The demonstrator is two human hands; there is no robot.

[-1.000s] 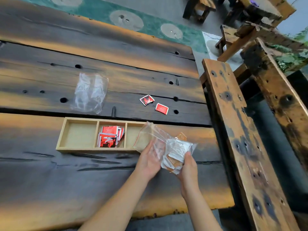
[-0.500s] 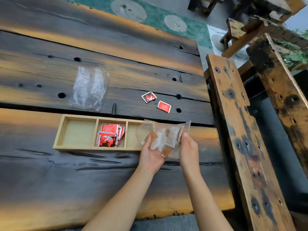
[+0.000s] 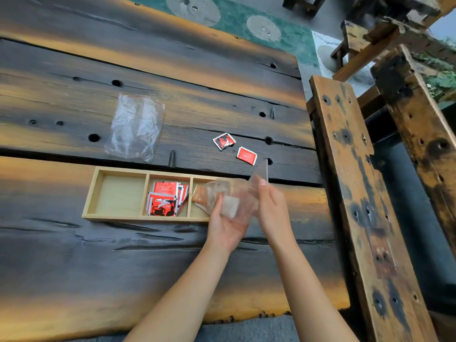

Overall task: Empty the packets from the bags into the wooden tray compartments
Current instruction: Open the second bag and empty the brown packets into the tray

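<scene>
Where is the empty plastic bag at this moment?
The empty plastic bag lies flat on the table, left of centre, just beyond the wooden tray and above its empty left compartment.

Two clear bags (image 3: 135, 129), one three-compartment tray (image 3: 118, 170), two loose red packets (image 3: 224, 141).

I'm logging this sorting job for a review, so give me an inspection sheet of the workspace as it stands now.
Surface: dark plank table, worn, with holes.
Job's things: wooden tray with three compartments; left compartment bare, middle holds red packets, right has brownish packets sliding in from the held clear bag.
Clutter: empty clear bag behind the tray; two loose red packets on the table.
Hands: left hand supports the held bag from below; right hand pinches its raised end.
Cables: nothing seen.
Surroundings: wooden bench to the right; green patterned floor beyond.
</scene>
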